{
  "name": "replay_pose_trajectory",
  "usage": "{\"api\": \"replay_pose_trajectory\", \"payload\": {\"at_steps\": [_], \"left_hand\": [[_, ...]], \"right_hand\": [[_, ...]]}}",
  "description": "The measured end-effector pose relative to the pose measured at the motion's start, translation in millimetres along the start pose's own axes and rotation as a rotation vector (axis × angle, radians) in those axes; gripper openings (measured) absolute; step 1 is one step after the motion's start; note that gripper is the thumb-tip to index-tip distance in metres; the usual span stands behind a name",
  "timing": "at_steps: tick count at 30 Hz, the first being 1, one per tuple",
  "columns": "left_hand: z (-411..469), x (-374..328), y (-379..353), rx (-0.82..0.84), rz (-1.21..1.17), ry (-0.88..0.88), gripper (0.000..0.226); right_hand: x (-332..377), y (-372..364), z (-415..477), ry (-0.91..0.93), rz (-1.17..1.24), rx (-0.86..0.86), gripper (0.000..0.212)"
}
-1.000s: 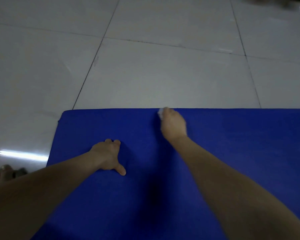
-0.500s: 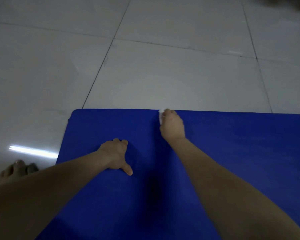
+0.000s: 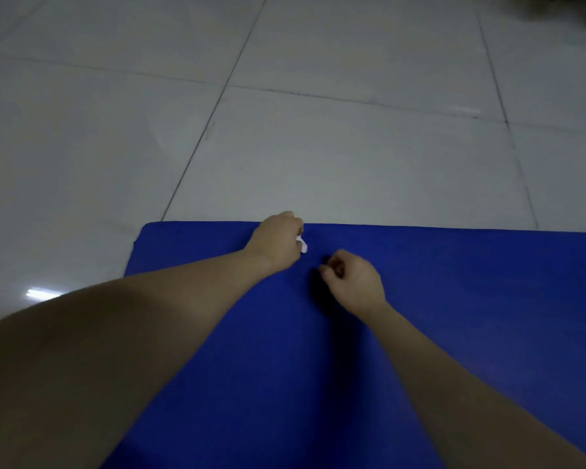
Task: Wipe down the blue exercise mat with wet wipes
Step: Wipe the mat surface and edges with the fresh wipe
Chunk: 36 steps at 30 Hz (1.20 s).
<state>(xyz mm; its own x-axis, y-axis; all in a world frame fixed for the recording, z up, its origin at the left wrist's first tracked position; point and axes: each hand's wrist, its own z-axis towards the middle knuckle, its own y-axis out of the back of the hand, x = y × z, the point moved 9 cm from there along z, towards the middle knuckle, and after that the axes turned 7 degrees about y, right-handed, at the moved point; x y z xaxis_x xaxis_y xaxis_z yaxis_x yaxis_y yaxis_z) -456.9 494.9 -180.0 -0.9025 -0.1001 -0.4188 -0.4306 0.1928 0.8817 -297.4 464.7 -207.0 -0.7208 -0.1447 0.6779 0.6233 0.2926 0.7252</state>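
Observation:
The blue exercise mat (image 3: 454, 316) lies flat on the floor and fills the lower part of the view. Its far edge runs across the middle. My left hand (image 3: 278, 243) is at that far edge and grips a small crumpled white wet wipe (image 3: 303, 247), which shows at the hand's right side. My right hand (image 3: 354, 280) is just to the right and nearer to me, low over the mat. Its fingers are curled in and hold nothing that I can see. Both forearms reach in from the bottom.
Pale grey floor tiles (image 3: 318, 147) with dark grout lines surround the mat on the far and left sides. A bright light reflection (image 3: 43, 294) shows on the floor at the left. Something dark sits at the top right corner (image 3: 572, 5).
The wipe has gone from my right hand to my left. My left hand moved from pressing on the mat up to the far edge. My right hand drew back toward me.

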Motion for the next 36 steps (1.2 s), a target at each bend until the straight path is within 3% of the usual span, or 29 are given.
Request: {"api": "replay_pose_trajectory", "payload": {"at_steps": [6, 12, 19, 24, 31, 36], "left_hand": [[9.1, 5.8, -3.7, -0.078, 0.15, -0.039, 0.01], [-10.7, 86.9, 19.9, -0.056, 0.099, 0.123, 0.018], [-63.8, 223.2, 67.5, -0.265, 0.128, 0.483, 0.017], [-69.9, 234.6, 64.5, -0.358, -0.026, 0.81, 0.02], [-27.7, 100.9, 14.9, -0.28, -0.228, 0.562, 0.021], [-14.8, -13.1, -26.8, -0.165, -0.087, 0.228, 0.026]], "right_hand": [[3.0, -12.8, 5.1, 0.048, -0.138, 0.079, 0.019], [0.9, -13.2, 5.6, 0.056, -0.156, 0.124, 0.017], [4.1, -15.8, 3.6, 0.078, -0.194, 0.148, 0.014], [4.7, -18.1, 5.7, 0.07, -0.188, 0.169, 0.014], [2.2, -21.8, 5.9, 0.072, -0.196, 0.219, 0.004], [1.4, -23.0, 7.4, 0.072, -0.203, 0.218, 0.005]]}}
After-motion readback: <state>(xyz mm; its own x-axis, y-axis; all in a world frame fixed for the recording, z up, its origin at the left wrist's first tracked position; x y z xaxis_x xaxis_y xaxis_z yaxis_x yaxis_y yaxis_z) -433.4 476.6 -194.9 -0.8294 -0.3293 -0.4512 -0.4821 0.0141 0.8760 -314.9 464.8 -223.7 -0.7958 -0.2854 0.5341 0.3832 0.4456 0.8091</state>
